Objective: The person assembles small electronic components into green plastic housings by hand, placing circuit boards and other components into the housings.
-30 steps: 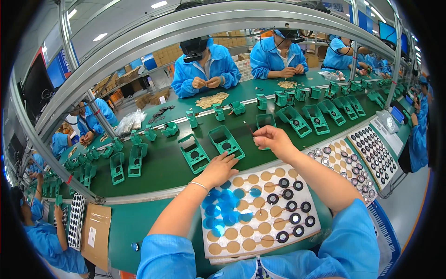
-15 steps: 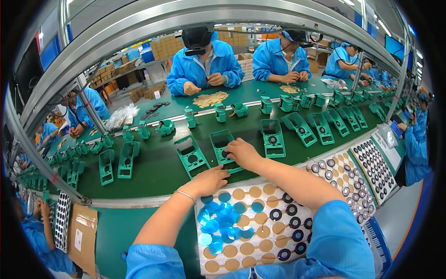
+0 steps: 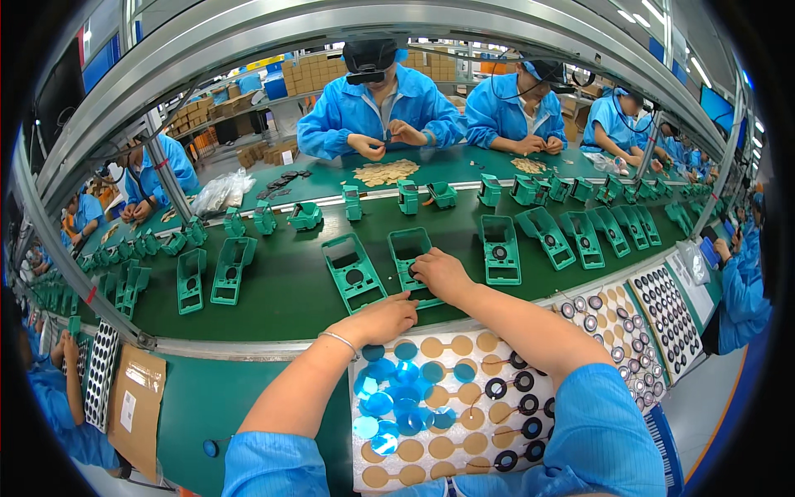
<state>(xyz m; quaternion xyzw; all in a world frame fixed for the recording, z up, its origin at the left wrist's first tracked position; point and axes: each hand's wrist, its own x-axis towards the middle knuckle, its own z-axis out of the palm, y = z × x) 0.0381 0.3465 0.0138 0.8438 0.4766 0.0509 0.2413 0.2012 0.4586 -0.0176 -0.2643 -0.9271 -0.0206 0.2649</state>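
Observation:
My right hand (image 3: 443, 275) reaches into a green plastic housing (image 3: 407, 240), its fingers bent down onto a small round black speaker, mostly hidden beneath them. My left hand (image 3: 383, 321) lies with fingers stretched out by the near end of that housing, holding nothing. Just left is another green housing (image 3: 339, 257) with a black round speaker (image 3: 354, 277) seated in it. Below my forearms a white sheet (image 3: 393, 451) carries tan round stickers (image 3: 410, 450), loose blue film discs (image 3: 378, 403) and black ring-shaped speakers with wires (image 3: 528, 403).
More green housings (image 3: 500, 248) stand along the green conveyor (image 3: 273, 302). Smaller green parts (image 3: 305, 216) line its far side. Co-workers (image 3: 385, 108) in blue sit opposite, near tan pieces (image 3: 386, 172). Speaker trays (image 3: 669, 319) lie at right, cardboard (image 3: 137, 402) at left. Metal beams cross overhead.
The whole view has shifted slightly, moving the scene to the right. My right fingers stay in the same housing, and my left hand stays beside its near end.

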